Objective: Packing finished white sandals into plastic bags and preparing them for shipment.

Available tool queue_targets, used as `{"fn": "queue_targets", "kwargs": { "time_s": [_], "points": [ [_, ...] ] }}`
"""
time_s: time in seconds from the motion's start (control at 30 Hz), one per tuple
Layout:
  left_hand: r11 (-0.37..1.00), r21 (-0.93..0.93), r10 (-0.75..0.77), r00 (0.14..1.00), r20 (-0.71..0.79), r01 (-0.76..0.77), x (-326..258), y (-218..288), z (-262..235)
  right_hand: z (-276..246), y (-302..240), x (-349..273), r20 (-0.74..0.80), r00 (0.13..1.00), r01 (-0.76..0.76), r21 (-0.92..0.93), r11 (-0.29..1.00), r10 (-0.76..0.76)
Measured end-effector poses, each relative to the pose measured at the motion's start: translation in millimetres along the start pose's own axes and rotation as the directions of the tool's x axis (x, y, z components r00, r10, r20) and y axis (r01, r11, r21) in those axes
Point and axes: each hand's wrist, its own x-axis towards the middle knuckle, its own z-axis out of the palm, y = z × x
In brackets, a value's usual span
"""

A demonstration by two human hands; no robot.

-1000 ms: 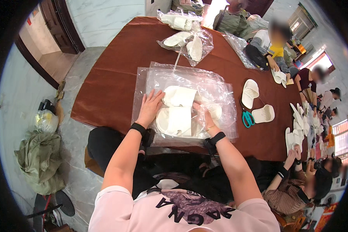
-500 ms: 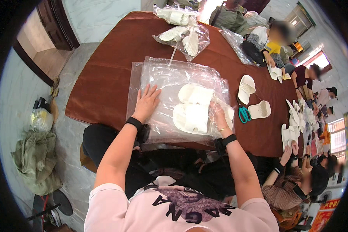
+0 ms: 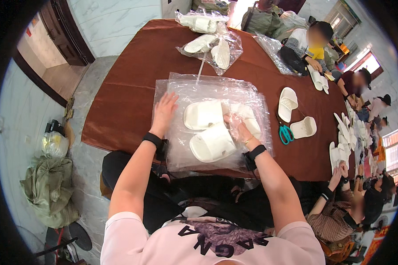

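Sliding slippers into the bag

Pair of white foam slippers now lies deeper inside the clear plastic bag on the brown table. Left hand presses flat, fingers spread; right hand seems inside, grip unclear. Green-handled scissors lie nearby.

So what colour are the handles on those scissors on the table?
Teal green. The scissors lie on the brown table, right of the plastic bags; the head view shows them.

Slippers turn inside the bag
The white slippers now lie sideways; the right hand reaches under the plastic bag.
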Motion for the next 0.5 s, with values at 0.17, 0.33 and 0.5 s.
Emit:
{"fn": "queue_targets", "kwargs": {
  "time_s": [0.17,0.33,0.5],
  "points": [
    [0.962,0.272,0.010,1.000,0.029,-0.018,-10.0,3.5,25.7,-21.9,14.0,0.9,0.461,0.583,0.595,-0.803,-0.036,-0.669],
    [0.952,0.305,0.032,0.999,0.001,-0.031,-12.8,2.9,24.6,-80.6,3.9,-29.1,0.109,0.762,0.343,-0.904,0.256,-0.638],
    [0.954,0.297,0.043,0.999,-0.032,-0.032,-11.9,3.5,26.2,-158.6,-32.2,-80.3,-0.272,0.624,-0.253,-0.957,0.139,-0.733]
  ]
}}
